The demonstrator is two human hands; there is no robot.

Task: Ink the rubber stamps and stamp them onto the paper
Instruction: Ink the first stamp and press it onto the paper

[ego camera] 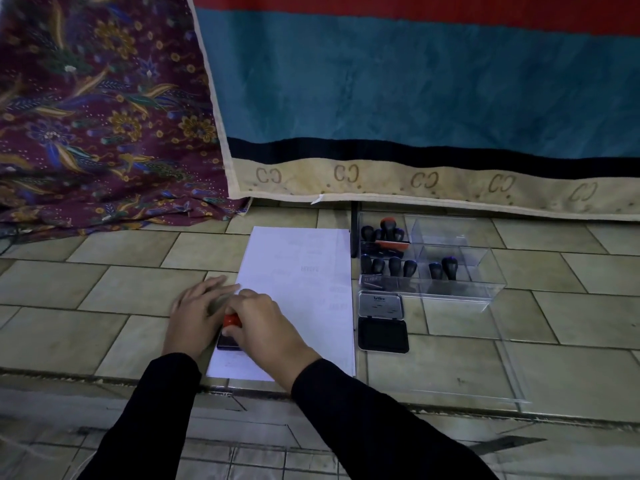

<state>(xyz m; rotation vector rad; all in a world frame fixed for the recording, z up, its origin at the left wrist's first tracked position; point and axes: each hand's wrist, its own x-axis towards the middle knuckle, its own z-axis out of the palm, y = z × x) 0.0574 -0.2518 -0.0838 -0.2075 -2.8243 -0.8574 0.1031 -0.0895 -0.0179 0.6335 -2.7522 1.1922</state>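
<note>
Stamp [231, 321] down on lower-left of paper [298, 271], right hand [266, 323] fingers curled over red handle, apparently bearing down for clean print. Left hand [194, 313] flat, fingers straight, at sheet edge: probable steadying. Ink pad [382, 336] open just right, within reach.

Red-handled stamp [231, 320] on white paper [304, 271], ink pad [382, 336] open alongside
</note>
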